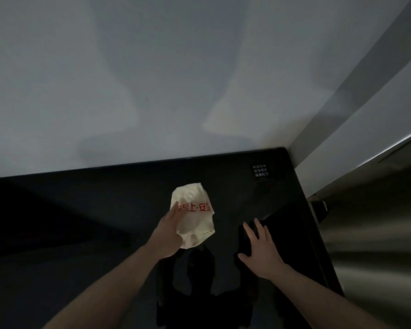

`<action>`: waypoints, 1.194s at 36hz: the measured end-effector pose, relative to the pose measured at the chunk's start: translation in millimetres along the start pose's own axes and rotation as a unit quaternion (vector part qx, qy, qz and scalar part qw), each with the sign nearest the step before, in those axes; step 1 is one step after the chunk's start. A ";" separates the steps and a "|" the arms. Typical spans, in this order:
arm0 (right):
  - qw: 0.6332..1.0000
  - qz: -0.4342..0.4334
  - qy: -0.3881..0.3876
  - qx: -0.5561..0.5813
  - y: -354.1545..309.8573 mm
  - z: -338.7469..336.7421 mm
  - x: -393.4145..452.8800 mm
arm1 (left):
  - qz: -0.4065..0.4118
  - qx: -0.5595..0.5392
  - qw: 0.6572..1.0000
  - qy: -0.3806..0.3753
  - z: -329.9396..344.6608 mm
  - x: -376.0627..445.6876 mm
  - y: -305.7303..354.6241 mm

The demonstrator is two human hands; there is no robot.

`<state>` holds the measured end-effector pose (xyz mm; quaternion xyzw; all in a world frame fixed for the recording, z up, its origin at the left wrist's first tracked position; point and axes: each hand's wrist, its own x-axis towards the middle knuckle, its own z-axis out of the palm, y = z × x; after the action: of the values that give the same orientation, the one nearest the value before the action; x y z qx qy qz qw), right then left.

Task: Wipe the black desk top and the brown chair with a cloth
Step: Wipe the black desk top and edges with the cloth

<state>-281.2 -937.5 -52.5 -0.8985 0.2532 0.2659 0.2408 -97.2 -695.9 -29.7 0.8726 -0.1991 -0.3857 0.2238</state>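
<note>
Looking down from the head view, the black surface [105, 222] runs to a grey wall [152, 79], dim and glossy. The left hand [170, 230] lies with fingers straight against the left side of the cloth [195, 214], a cream piece with red print, bunched and resting near the middle of the surface; whether the thumb hooks under it I cannot tell. The right hand [259, 248] is spread flat, palm down, pressing on the surface well apart from the cloth. A small label [260, 172] sits at the far right corner. A metal panel [377, 233] stands to the right.
</note>
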 end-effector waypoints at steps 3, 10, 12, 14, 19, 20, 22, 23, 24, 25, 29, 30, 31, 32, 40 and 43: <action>1.000 -0.019 0.005 -0.015 -36.8 -3.7 8.4 | -0.007 0.030 0.999 0.043 -8.0 -21.1 -20.6; 0.996 -0.082 0.016 -0.035 -142.1 3.1 30.8 | -0.087 0.034 0.995 0.026 -23.6 -58.7 -86.3; 0.996 -0.080 0.012 -0.046 -170.6 6.5 38.8 | -0.092 0.037 0.995 0.020 -26.2 -67.4 -98.7; 0.996 -0.075 -0.001 -0.042 -194.2 11.0 45.2 | -0.095 0.040 0.995 0.013 -27.0 -73.6 -109.1; 0.997 -0.044 -0.038 -0.054 -222.2 18.5 58.8 | -0.094 0.065 0.993 -0.007 -19.7 -75.7 -121.7; 0.996 -0.037 -0.041 -0.066 -221.5 20.3 62.6 | -0.094 0.068 0.993 -0.012 -17.1 -74.1 -121.9; 0.993 -0.037 -0.032 -0.107 -214.5 25.5 69.6 | -0.092 0.077 0.993 -0.020 -11.0 -70.8 -118.8; 0.991 -0.043 -0.024 -0.125 -209.6 28.4 72.3 | -0.091 0.080 0.992 -0.022 -7.9 -68.9 -116.1; 0.990 -0.050 -0.017 -0.133 -203.4 31.2 75.4 | -0.091 0.082 0.992 -0.025 -4.3 -66.0 -112.8; 0.990 -0.056 -0.013 -0.133 -197.1 32.9 77.4 | -0.092 0.087 0.992 -0.029 -0.9 -63.0 -108.3; 0.989 -0.076 -0.007 -0.130 -164.3 27.5 83.1 | -0.103 0.109 0.988 -0.038 13.6 -49.8 -85.6; 0.988 -0.076 -0.010 -0.131 -152.8 22.0 84.1 | -0.103 0.118 0.987 -0.040 18.0 -46.1 -78.0; 0.988 -0.075 -0.014 -0.133 -140.4 15.2 85.1 | -0.103 0.126 0.986 -0.041 22.2 -42.6 -69.8; 0.988 -0.074 -0.017 -0.136 -127.2 7.7 86.6 | -0.104 0.132 0.985 -0.042 26.3 -39.0 -61.3; 0.986 -0.030 -0.016 -0.164 -6.6 -61.9 89.4 | -0.123 0.164 0.977 -0.066 62.9 -6.6 17.6; 0.988 -0.004 0.000 -0.153 42.4 -80.7 88.9 | -0.147 0.161 0.974 -0.056 74.5 2.5 37.0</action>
<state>-212.3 -1044.3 -58.6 -0.9257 0.2056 0.3010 0.1014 -158.9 -745.2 -56.0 0.8940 -0.1402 -0.4254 0.0092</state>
